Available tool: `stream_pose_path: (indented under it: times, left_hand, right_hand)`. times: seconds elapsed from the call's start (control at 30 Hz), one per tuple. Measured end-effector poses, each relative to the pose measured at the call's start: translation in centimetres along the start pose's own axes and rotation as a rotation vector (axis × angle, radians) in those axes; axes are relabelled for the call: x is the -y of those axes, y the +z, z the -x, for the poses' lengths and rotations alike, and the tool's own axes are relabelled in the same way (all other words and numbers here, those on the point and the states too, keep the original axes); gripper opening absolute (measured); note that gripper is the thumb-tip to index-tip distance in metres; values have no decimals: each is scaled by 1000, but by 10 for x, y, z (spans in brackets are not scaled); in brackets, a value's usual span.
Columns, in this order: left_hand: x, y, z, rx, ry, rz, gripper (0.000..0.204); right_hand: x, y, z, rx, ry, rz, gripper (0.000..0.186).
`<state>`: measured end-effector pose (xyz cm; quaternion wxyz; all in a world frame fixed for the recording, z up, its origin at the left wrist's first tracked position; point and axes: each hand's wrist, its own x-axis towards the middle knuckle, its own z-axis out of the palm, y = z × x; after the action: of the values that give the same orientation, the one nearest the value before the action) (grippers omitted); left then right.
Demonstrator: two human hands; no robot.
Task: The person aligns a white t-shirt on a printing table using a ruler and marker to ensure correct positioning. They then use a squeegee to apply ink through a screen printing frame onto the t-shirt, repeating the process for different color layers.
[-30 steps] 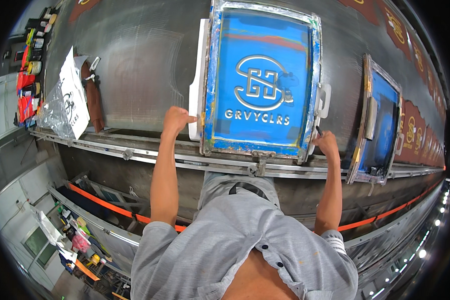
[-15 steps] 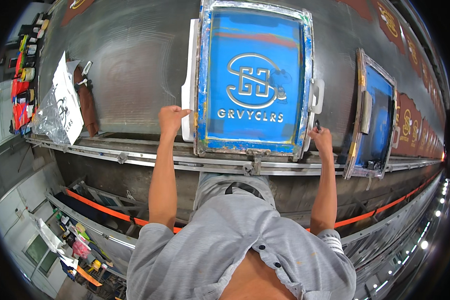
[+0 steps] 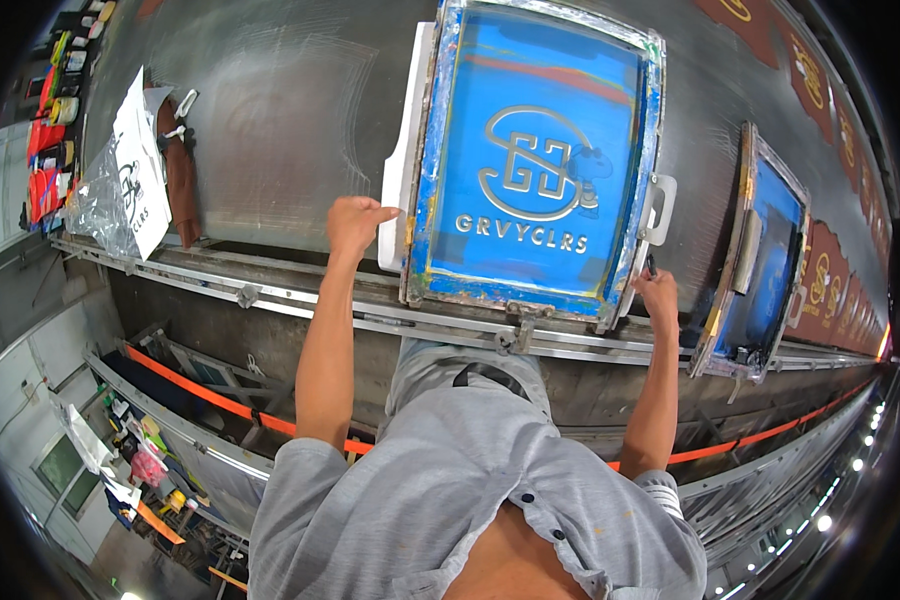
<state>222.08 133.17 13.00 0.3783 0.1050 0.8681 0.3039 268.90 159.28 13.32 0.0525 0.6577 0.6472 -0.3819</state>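
A silk-screen frame with blue mesh and a pale looped emblem lies on the long dark table in front of me. Beneath it, a white sheet sticks out along the left side. My left hand is closed, thumb and fingers pinching at this sheet's left edge. At the frame's lower right corner, my right hand is closed around a small black pen-like thing. Whether its fingertips also grip the sheet there is hidden. A pale loop handle juts from the frame's right side.
A second blue screen frame stands farther right, with brown printed pieces beyond it. At left lie a printed white sheet, clear plastic and a brown piece. A metal rail with clamps runs along the near edge.
The view has turned slightly, so the frame and table appear shifted right and tilted. Both hands keep their places beside the frame, with little change of grip.
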Motion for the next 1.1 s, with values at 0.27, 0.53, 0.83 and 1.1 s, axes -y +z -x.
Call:
stream_pose_path:
  times: [0.27, 0.53, 0.83, 1.1]
  left_hand:
    - [-8, -4, 3, 39, -34, 6, 24]
    - [11, 14, 7, -214, 191, 52, 24]
    - [-8, 0, 9, -19, 27, 87, 21]
    - [-12, 0, 11, -38, 56, 22, 22]
  right_hand:
    - [-2, -2, 3, 12, 8, 8, 21]
    - [32, -33, -4, -393, -178, -295, 42]
    - [76, -2, -59, -276, -266, -261, 36]
    - [81, 2, -36, -457, -260, 216, 41]
